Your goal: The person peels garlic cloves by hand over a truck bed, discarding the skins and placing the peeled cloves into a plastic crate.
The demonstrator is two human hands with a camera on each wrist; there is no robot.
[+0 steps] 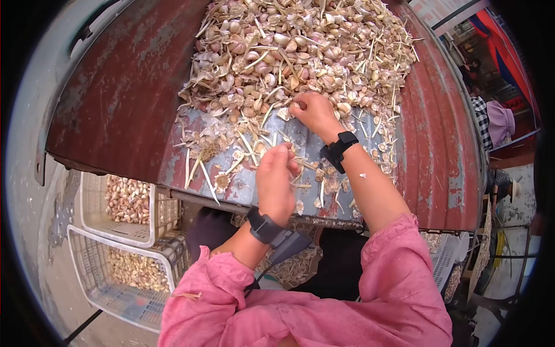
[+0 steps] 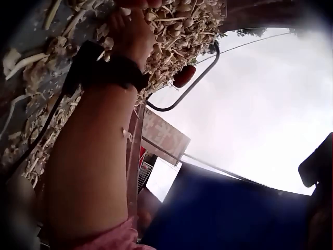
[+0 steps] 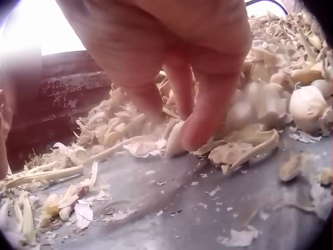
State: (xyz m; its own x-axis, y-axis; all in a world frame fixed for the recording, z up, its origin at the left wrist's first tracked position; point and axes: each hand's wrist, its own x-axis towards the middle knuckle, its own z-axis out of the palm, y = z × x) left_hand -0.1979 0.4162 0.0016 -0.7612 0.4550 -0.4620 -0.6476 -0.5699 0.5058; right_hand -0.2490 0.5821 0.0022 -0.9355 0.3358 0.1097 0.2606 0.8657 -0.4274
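Garlic cloves, skins and stalks (image 1: 300, 52) lie heaped on a worn metal sheet (image 1: 428, 150). At the heap's near edge the right hand (image 1: 317, 115) reaches down; its fingers (image 3: 200, 122) pinch a pale garlic clove (image 3: 175, 139) just above the grey metal. Nearer the body, the left hand (image 1: 276, 182) is held over scattered skins and stalks with its fingers curled; whether anything lies between them cannot be seen. The left wrist view shows the right hand (image 2: 132, 36) at the heap (image 2: 177, 39). Both wrists wear black straps.
Two plastic crates, an upper one (image 1: 151, 217) and a lower one (image 1: 170, 272), hold cloves at the lower left, below the sheet's edge. Another crate (image 1: 445, 260) stands at the lower right. Loose stalks (image 1: 208, 182) lie along the near edge.
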